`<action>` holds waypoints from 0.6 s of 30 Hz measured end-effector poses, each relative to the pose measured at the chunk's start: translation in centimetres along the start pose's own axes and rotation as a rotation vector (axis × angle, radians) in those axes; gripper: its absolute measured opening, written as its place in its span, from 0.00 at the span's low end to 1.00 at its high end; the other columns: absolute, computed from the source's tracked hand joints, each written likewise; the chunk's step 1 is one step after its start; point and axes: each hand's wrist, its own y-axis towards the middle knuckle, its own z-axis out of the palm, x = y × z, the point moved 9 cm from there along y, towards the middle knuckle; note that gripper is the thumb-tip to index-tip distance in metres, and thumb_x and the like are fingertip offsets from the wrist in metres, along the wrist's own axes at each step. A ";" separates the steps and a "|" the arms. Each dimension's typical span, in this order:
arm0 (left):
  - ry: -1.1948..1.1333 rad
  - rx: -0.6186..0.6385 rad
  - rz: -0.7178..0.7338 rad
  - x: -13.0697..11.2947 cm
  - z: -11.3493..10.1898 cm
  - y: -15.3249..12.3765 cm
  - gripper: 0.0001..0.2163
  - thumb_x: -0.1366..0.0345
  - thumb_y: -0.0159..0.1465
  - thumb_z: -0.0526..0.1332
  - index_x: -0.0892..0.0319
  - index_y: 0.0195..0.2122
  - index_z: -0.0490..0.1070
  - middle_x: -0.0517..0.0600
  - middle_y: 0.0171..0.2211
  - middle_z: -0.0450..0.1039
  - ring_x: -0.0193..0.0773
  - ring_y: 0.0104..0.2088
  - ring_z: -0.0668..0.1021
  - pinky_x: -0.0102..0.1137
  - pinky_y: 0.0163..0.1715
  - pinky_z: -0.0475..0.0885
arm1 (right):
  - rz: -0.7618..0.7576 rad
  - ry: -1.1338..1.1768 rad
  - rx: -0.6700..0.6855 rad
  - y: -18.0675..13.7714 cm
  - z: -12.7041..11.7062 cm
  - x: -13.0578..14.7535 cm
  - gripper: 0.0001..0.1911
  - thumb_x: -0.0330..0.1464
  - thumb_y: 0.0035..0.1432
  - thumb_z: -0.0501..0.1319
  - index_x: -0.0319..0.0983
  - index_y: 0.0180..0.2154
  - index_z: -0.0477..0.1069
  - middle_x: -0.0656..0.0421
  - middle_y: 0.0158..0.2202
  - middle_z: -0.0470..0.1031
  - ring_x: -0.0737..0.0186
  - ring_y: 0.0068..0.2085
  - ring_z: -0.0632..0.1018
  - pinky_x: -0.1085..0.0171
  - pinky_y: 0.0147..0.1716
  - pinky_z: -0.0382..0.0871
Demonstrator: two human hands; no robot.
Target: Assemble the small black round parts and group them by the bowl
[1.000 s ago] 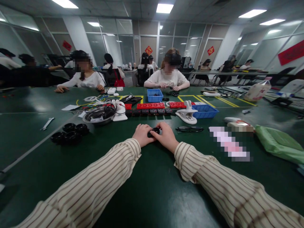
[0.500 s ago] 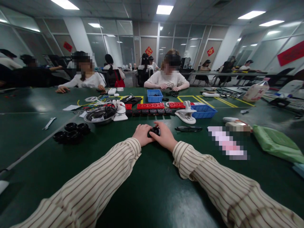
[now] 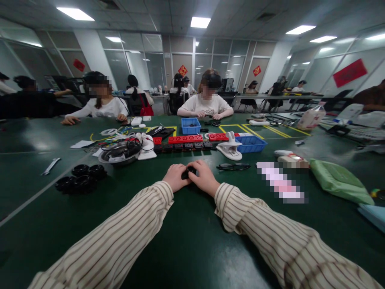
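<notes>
A small black round part (image 3: 189,173) is held between my two hands over the green table (image 3: 192,249). My left hand (image 3: 175,177) closes on its left side, fingers curled. From the right, my right hand (image 3: 204,177) grips the same part with thumb and fingers. Much of the part is hidden by the fingers. Off to the left stands a cluster of several glossy black round, cup-like parts (image 3: 86,184). Just right of my right hand lies a pair of black-framed glasses (image 3: 233,166).
Beyond my hands are red power strips (image 3: 185,139), a white clip stand (image 3: 230,149), a metal bowl of cables (image 3: 132,159) and blue bins (image 3: 255,145). A wrench (image 3: 50,166) lies left, a green packet (image 3: 339,182) right. A co-worker (image 3: 207,102) sits opposite.
The view has shifted, so most table things appear farther left and slightly lower. Both hands stay on the black round part; its opening shows less plainly now.
</notes>
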 end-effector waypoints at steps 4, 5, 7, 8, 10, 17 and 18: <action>-0.016 -0.020 -0.007 0.0 -0.2 -0.1 0.15 0.57 0.52 0.60 0.61 0.37 0.67 0.53 0.38 0.69 0.45 0.41 0.69 0.40 0.45 0.62 | -0.001 0.018 0.007 -0.1 0.0 0.0 0.16 0.30 0.51 0.56 0.38 0.44 0.64 0.55 0.40 0.66 0.60 0.43 0.67 0.59 0.45 0.61; -0.024 -0.033 -0.015 0.0 -0.4 -0.1 0.17 0.57 0.51 0.60 0.61 0.38 0.67 0.52 0.39 0.68 0.45 0.42 0.69 0.40 0.46 0.61 | 0.016 0.020 -0.002 -0.1 -0.1 -0.1 0.18 0.32 0.51 0.57 0.37 0.46 0.63 0.54 0.42 0.65 0.59 0.44 0.67 0.58 0.46 0.60; -0.033 -0.051 -0.037 0.1 -0.6 -0.1 0.18 0.56 0.50 0.62 0.60 0.39 0.66 0.52 0.38 0.68 0.45 0.42 0.69 0.41 0.47 0.61 | 0.048 0.023 -0.021 -0.1 -0.2 -0.3 0.22 0.36 0.51 0.58 0.36 0.47 0.61 0.53 0.42 0.65 0.58 0.44 0.67 0.57 0.46 0.60; -0.033 -0.050 -0.047 0.2 -0.6 -0.1 0.18 0.56 0.49 0.62 0.61 0.39 0.66 0.52 0.38 0.68 0.45 0.42 0.69 0.41 0.47 0.61 | 0.060 0.024 -0.029 -0.1 -0.2 -0.4 0.22 0.38 0.51 0.58 0.36 0.47 0.60 0.53 0.42 0.65 0.58 0.44 0.67 0.57 0.46 0.60; -0.028 -0.035 -0.057 0.3 -0.3 -0.1 0.17 0.56 0.50 0.61 0.61 0.37 0.67 0.51 0.36 0.68 0.45 0.41 0.69 0.41 0.47 0.61 | 0.082 0.021 -0.042 -0.2 -0.2 -0.6 0.22 0.39 0.51 0.58 0.37 0.46 0.61 0.54 0.41 0.65 0.59 0.42 0.68 0.57 0.44 0.61; -0.021 -0.017 -0.033 0.4 0.2 0.1 0.13 0.58 0.52 0.59 0.61 0.35 0.67 0.52 0.35 0.67 0.45 0.40 0.69 0.40 0.45 0.62 | 0.111 0.005 -0.062 -0.2 -0.5 -0.7 0.16 0.39 0.50 0.59 0.37 0.39 0.62 0.56 0.37 0.65 0.61 0.38 0.67 0.59 0.39 0.63; -0.023 -0.018 -0.033 0.4 0.2 0.1 0.13 0.58 0.52 0.60 0.60 0.35 0.67 0.52 0.35 0.67 0.45 0.40 0.69 0.40 0.45 0.62 | 0.109 -0.003 -0.059 -0.2 -0.5 -0.7 0.15 0.39 0.50 0.59 0.37 0.37 0.62 0.56 0.36 0.65 0.61 0.37 0.67 0.60 0.38 0.63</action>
